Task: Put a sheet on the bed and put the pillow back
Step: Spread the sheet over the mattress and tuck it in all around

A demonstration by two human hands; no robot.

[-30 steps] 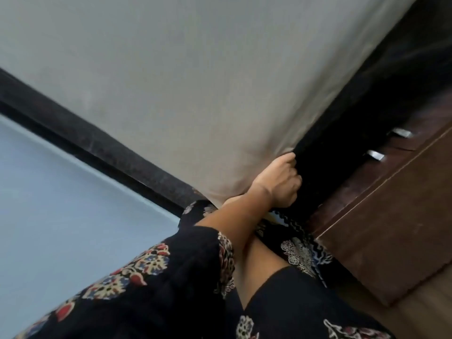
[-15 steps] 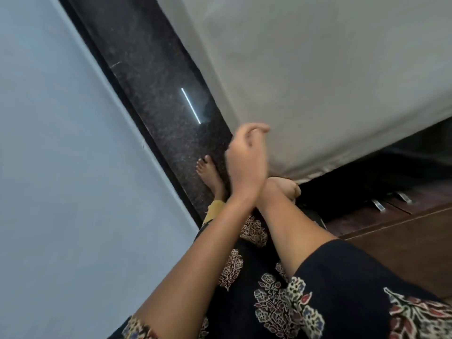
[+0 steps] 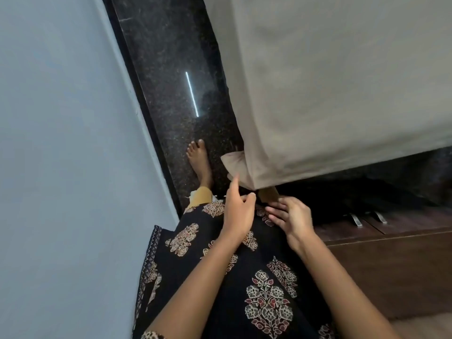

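Note:
A beige sheet point(image 3: 330, 81) covers the mattress and fills the upper right of the head view. Its corner hangs down at the bed's near end, with a loose flap point(image 3: 233, 163) sticking out to the left. My left hand point(image 3: 238, 212) is just below that flap, fingers relaxed, the forefinger tip close to the cloth. My right hand point(image 3: 292, 220) hovers beside it with spread fingers and holds nothing. No pillow is in view.
A pale blue wall point(image 3: 61, 167) runs along the left. Between wall and bed lies a narrow strip of dark speckled floor point(image 3: 171, 81), where my bare foot point(image 3: 199, 160) stands. A dark wooden drawer unit point(image 3: 391, 260) with metal handles sits at the right, under the bed's edge.
One second ago one hand was pushed in under the mattress corner. Both hands have since come away from the bed and now hover apart below the corner. The view has swung left.

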